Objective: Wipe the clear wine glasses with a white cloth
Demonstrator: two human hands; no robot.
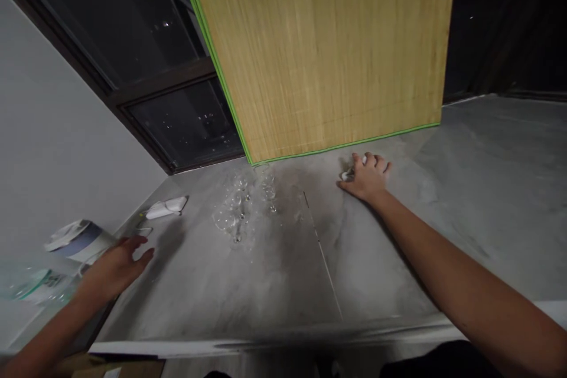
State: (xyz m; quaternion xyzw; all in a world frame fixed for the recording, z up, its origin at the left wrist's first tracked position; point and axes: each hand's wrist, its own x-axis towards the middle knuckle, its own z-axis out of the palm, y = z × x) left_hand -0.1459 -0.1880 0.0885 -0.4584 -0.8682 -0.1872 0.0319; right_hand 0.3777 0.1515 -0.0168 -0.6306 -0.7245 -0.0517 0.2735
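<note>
My right hand (365, 180) rests on the grey surface near the foot of the bamboo mat, its fingers curled over a small white object (348, 175). Most of that object is hidden under the fingers, so its kind cannot be made out. At the left, my left hand (115, 266) hangs with thumb and fingers apart and nothing between them. It is nearest to a white and blue roll-shaped container (82, 242) and a clear plastic bottle (44, 286). Several clear stemmed glasses (239, 207) stand grouped between my hands.
A thin stick (319, 242) lies on the grey countertop (283, 289) right of the glasses. Behind, a green-edged bamboo mat (328, 53) leans upright before dark windows (177, 124). A white oblong item (166, 207) with a thin cord lies at the left back.
</note>
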